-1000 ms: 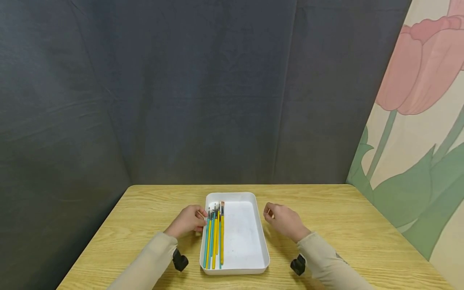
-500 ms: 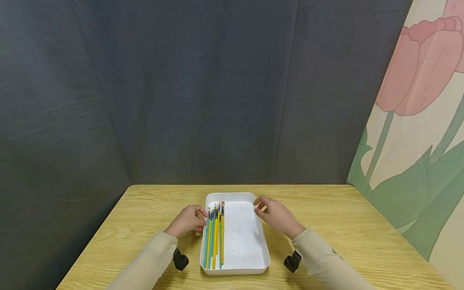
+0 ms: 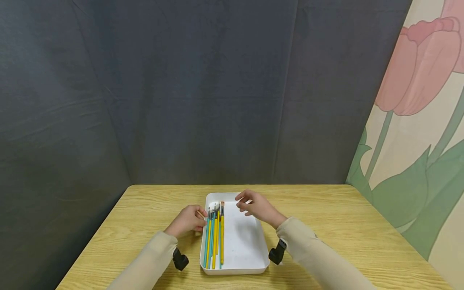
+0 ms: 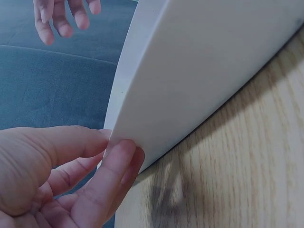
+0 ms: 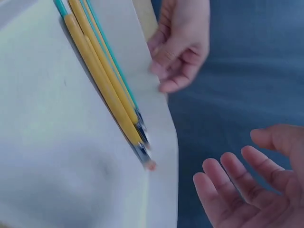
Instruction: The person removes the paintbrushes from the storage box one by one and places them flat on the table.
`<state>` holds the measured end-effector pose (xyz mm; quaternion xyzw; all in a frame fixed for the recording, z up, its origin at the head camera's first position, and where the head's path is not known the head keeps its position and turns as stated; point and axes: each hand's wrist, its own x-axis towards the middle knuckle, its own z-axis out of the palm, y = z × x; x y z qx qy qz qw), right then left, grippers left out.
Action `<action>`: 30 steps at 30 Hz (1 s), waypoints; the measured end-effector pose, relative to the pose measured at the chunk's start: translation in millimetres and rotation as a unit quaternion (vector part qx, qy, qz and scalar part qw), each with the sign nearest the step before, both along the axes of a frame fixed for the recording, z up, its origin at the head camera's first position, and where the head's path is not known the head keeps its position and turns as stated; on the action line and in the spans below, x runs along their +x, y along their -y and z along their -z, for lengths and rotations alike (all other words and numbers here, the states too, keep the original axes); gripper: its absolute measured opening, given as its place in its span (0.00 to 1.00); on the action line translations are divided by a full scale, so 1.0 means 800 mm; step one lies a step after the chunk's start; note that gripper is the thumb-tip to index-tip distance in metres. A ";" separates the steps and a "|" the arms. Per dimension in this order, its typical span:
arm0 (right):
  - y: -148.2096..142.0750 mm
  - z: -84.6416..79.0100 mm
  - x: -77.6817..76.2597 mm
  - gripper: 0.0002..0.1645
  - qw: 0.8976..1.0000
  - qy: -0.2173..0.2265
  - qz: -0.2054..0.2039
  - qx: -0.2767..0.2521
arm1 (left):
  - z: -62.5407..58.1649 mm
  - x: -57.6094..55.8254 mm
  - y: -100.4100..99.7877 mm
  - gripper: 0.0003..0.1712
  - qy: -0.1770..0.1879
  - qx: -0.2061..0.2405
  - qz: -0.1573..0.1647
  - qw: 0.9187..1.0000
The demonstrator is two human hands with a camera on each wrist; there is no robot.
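A white rectangular tray (image 3: pixel 243 253) lies on the table, with several yellow and teal paintbrushes (image 3: pixel 216 237) side by side along its left part, bristles toward the far end. My left hand (image 3: pixel 187 220) pinches the tray's left rim between thumb and fingers, as the left wrist view shows up close (image 4: pixel 95 171). Over the far right part of the tray hovers my right hand (image 3: pixel 256 206), fingers spread and slightly bent, holding nothing. In the right wrist view its fingers (image 5: pixel 228 185) are apart from the brushes, one of which has a wide brown tip (image 5: pixel 150 165).
The wooden table (image 3: pixel 326 225) extends on both sides of the tray. A dark cloth (image 3: pixel 203 96) hangs behind and to the left. At the right stands a wall (image 3: pixel 417 100) painted with tulips.
My right hand has moved left from beside the tray to above its far right part, its fingers spreading. The left hand, tray and brushes have stayed in place.
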<state>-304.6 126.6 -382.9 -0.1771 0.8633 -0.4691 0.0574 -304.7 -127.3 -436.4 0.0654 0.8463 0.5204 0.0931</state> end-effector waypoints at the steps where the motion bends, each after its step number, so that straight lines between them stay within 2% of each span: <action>1: 0.005 0.001 -0.001 0.12 1.000 0.010 -0.005 -0.007 | 0.000 0.000 0.000 0.12 0.001 0.001 0.000 1.000; 8: 0.038 0.014 -0.002 0.10 0.995 0.094 -0.012 -0.029 | 0.001 -0.002 0.000 0.12 0.000 0.003 -0.001 1.000; 19: 0.069 0.044 -0.009 0.08 0.986 0.163 0.031 0.008 | 0.000 -0.003 0.000 0.12 0.005 0.002 -0.002 1.000; 25: 0.077 0.055 -0.014 0.05 0.983 0.173 0.055 0.024 | 0.000 -0.002 -0.001 0.11 0.004 0.001 -0.001 1.000; 30: 0.082 0.062 -0.019 0.07 0.983 0.173 0.058 0.024 | -0.003 0.000 -0.002 0.11 0.007 0.000 -0.004 1.000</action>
